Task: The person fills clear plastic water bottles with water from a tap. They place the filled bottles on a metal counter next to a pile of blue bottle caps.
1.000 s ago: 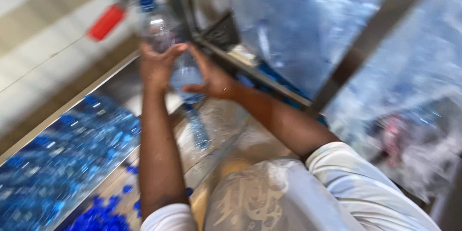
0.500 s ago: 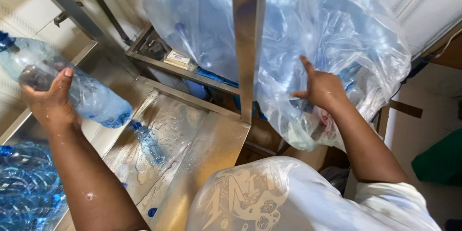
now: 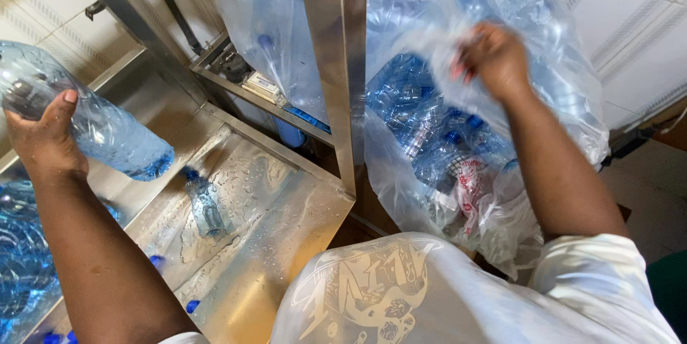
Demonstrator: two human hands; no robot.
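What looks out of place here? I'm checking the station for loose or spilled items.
One small capped bottle lies on its side on the wet steel counter, water drops around it, and loose blue caps sit near the counter's edge.

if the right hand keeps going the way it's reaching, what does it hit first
Most likely the clear plastic bag itself: the right hand is already at its film. Just beyond lie the empty blue-capped bottles packed inside. Depth is unclear, so which bottle comes first cannot be told.
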